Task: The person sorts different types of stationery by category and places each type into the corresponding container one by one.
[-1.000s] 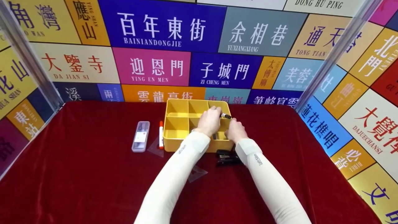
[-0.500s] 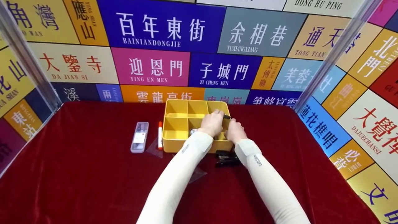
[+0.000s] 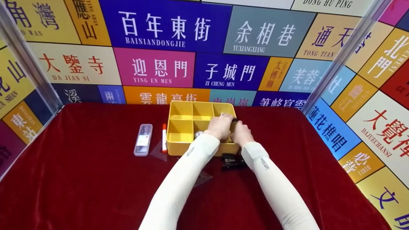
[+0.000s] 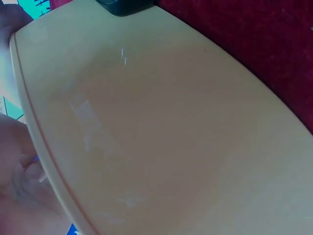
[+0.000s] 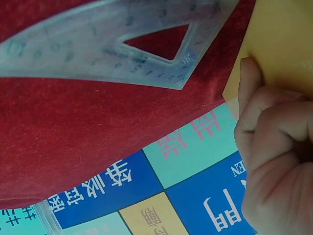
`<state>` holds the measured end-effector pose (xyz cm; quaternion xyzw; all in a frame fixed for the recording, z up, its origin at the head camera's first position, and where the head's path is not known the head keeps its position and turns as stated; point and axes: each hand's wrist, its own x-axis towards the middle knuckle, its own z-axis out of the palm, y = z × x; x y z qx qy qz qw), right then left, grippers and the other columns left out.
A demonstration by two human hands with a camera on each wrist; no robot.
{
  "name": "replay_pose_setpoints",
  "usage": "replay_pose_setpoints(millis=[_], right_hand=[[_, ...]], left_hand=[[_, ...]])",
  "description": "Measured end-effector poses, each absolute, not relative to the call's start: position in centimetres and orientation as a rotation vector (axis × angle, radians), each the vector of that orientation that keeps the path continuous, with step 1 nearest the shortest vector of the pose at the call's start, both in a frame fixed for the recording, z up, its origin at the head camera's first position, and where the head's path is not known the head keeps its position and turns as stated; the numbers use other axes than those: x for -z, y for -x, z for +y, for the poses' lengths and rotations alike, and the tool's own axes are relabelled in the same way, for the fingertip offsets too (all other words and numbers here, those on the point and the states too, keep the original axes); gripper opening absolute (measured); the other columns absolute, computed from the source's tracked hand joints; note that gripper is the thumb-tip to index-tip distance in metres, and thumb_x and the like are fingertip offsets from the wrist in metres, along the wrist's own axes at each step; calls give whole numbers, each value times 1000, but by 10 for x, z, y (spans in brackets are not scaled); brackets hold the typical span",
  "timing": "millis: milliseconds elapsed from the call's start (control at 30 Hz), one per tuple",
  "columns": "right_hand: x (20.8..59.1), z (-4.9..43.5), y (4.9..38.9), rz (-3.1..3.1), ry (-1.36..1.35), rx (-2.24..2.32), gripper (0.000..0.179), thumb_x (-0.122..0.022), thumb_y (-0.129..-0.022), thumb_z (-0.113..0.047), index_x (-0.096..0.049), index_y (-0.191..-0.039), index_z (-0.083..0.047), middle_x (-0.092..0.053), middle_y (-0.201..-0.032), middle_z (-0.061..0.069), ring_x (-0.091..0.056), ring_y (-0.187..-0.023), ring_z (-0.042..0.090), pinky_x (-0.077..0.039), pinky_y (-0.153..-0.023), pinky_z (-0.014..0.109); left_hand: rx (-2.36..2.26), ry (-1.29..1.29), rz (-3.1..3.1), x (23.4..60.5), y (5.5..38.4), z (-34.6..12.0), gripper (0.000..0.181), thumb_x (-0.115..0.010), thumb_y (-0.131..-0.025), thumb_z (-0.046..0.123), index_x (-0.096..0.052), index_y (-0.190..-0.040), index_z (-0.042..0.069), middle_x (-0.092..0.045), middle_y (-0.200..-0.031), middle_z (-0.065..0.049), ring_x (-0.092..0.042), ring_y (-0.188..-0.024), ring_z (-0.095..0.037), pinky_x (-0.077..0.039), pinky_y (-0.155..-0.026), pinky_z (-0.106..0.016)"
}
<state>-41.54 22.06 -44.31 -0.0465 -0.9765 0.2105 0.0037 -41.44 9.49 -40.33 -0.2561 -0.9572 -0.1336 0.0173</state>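
Before you, a table (image 3: 80,191) is draped in dark red. Behind the table stands a back wall (image 3: 172,9) of coloured panels with Chinese lettering (mostly romanised underneath). Similarly patterned side walls (image 3: 388,95) flank the table, and translucent posts (image 3: 343,54) rise at its far corners.

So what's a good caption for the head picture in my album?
Left hand and right hand at a yellow divided box, red-and-white marker alongside.

You have an open-topped yellow box (image 3: 179,149), compartmented, upright on the bench (image 3: 96,175); your marker (image 3: 235,120), mostly hidden, shows a black end near its right rim.
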Motion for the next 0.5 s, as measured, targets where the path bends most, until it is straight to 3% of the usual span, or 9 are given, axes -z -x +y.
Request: replay_pose_setpoints(millis=[500], right_hand=[[444, 219, 414, -3055, 155, -656, 54, -61, -85, -11, -45, -131, 13, -62, -121, 37, -63, -111, 51, -53, -95, 57]], left_hand=[[482, 816, -3026, 403, 414, 91, 64, -67, -87, 11, -46, -148, 13, -55, -147, -9, -55, -133, -26, -44, -113, -40]])
